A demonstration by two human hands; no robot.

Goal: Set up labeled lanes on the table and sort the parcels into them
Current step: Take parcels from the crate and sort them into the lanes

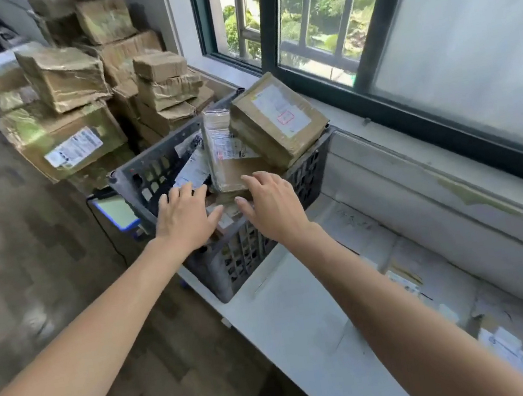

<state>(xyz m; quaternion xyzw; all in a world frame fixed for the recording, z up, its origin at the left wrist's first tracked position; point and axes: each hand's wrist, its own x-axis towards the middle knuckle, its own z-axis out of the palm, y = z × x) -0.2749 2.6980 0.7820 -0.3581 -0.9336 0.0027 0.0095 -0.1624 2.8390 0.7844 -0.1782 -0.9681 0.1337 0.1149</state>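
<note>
At the near right, flat parcels (514, 353) with white labels lie on the white table (290, 329), along the wall. Both bare arms reach forward over the table's far end. There the left hand (184, 216) and right hand (271, 203) hover side by side, fingers spread and holding nothing, above a grey crate (246, 261). Whether they touch the contents is unclear. The crate is packed with parcels: a taped one (224, 149) stands upright, and a bigger box (275, 121) leans tilted on its far rim. Beyond, on the floor, cartons (65, 77) are stacked below the barred window (295, 23).
</note>
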